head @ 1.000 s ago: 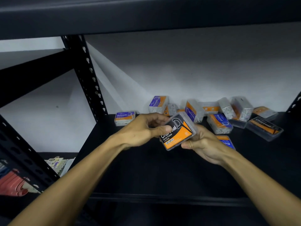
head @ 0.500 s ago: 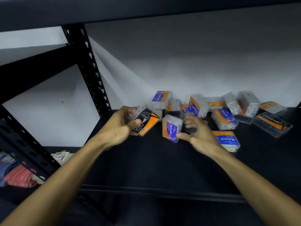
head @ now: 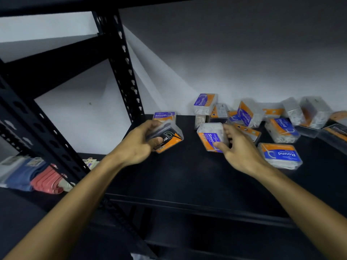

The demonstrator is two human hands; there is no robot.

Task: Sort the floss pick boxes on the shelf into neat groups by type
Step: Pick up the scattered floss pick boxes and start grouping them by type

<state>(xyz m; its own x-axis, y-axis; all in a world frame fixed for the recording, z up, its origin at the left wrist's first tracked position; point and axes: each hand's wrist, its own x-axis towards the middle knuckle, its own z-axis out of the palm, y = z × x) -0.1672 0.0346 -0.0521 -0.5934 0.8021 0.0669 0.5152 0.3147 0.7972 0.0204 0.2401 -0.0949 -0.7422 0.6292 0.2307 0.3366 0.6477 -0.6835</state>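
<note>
My left hand (head: 139,145) grips a black-and-orange Charcoal floss box (head: 166,137), held tilted just above the black shelf (head: 178,177) near its left end. My right hand (head: 238,149) closes around a clear Smooth box (head: 211,137) with a purple-and-orange label, standing on end at mid shelf. Another Smooth box (head: 164,115) lies at the back left, behind the Charcoal box. A Round box (head: 279,155) lies flat to the right of my right hand.
Several more boxes are jumbled along the back wall to the right, including a standing Smooth box (head: 204,103), a Round box (head: 282,129) and a Charcoal box (head: 336,133). A perforated black upright (head: 124,68) stands at the shelf's left. Folded cloths (head: 37,177) lie lower left.
My left hand has carried the Charcoal box leftwards from the centre. My right hand let go of it and took hold of a Smooth box.
</note>
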